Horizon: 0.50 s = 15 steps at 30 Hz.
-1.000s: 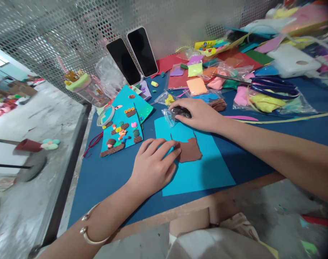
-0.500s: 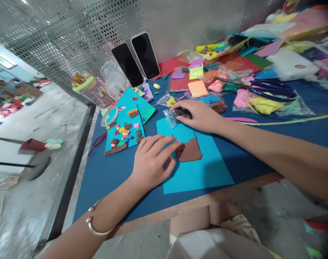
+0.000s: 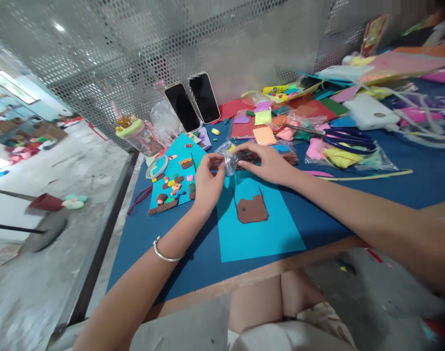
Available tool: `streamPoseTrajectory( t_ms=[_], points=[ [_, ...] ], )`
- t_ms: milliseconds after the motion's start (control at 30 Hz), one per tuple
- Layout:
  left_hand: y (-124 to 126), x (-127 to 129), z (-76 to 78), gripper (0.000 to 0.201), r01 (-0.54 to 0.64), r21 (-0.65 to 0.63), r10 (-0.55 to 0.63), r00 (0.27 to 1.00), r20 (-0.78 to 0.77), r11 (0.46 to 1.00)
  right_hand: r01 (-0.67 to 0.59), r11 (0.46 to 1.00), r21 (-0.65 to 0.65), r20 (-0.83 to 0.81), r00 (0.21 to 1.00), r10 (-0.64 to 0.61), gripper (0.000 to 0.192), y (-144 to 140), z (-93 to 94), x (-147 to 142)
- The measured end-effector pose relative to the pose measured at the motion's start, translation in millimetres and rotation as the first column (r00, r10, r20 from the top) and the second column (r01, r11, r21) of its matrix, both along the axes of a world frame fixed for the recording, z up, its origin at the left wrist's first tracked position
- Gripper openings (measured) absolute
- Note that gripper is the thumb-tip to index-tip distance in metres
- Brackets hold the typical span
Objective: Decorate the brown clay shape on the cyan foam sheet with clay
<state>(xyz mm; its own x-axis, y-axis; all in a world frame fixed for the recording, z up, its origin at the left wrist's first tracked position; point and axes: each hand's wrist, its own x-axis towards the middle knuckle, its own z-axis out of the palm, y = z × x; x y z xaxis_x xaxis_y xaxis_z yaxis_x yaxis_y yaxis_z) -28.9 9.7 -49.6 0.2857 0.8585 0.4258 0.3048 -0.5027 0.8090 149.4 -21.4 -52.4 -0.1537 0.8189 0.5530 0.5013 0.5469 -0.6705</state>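
Both hands pinch a small clear plastic bag (image 3: 232,161) of dark clay just above the top edge of the cyan sheet (image 3: 261,234).

The left hand (image 3: 207,181) closes thumb and fingertips on the bag's left end; the right hand (image 3: 268,163) grips its right part, fingers curled over the dark lump inside. Below them, a flat brown clay patch (image 3: 252,209) lies on the cyan sheet, which rests on the blue table (image 3: 427,180). To the left sits a cyan card with clay figures (image 3: 173,183); behind, two phones (image 3: 193,105) lean on the perforated wall, and blue scissors (image 3: 349,140) lie among coloured clay bags to the right.
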Motion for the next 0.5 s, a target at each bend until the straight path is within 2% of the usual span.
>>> streamPoseTrajectory(
  t_ms=[67,133,333,500],
  points=[
    [0,0,-2.0,0.006,0.046,-0.063,-0.043,0.998,0.051,0.997,-0.005,1.0,0.012,-0.007,1.0,0.005,0.027,-1,0.4,-1],
    [-2,-2,-2.7,0.008,0.075,-0.073,-0.07,0.995,0.066,0.995,-0.005,1.0,0.031,0.016,1.0,0.005,0.026,-1,0.4,-3],
    [-12,-7,-0.2,0.011,0.074,-0.011,-0.073,0.996,0.045,0.997,0.02,0.998,0.054,0.054,0.998,-0.022,0.026,-1,-0.8,-3],
    [-10,-10,-2.7,0.007,0.012,0.08,-0.009,0.999,-0.031,0.997,0.021,0.998,0.067,0.112,0.993,-0.028,0.026,-3,-0.5,-3]
  ],
)
